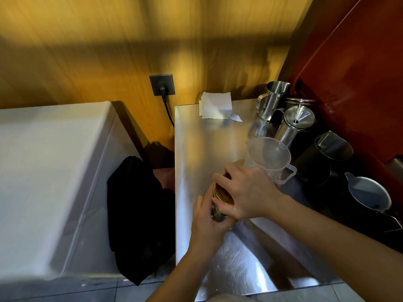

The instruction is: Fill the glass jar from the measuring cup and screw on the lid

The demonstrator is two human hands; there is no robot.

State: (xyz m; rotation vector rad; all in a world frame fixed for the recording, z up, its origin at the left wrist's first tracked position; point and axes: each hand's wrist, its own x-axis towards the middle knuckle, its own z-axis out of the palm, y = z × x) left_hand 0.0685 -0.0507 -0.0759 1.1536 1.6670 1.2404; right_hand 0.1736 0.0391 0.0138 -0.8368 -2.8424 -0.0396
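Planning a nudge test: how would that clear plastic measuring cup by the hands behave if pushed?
The measuring cup looks empty and thin-walled, so probably light. It stands upright on smooth steel counter, so it likely slides easily. It is tall with a side handle, so a high push might tip it toward the metal pitchers beside it.

warm dim light, glare on the steel counter (218, 138), motion-blurred wall (130, 40), fisheye edges

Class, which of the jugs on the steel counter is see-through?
The clear plastic measuring cup just beyond the right hand; the other jugs are steel or black.
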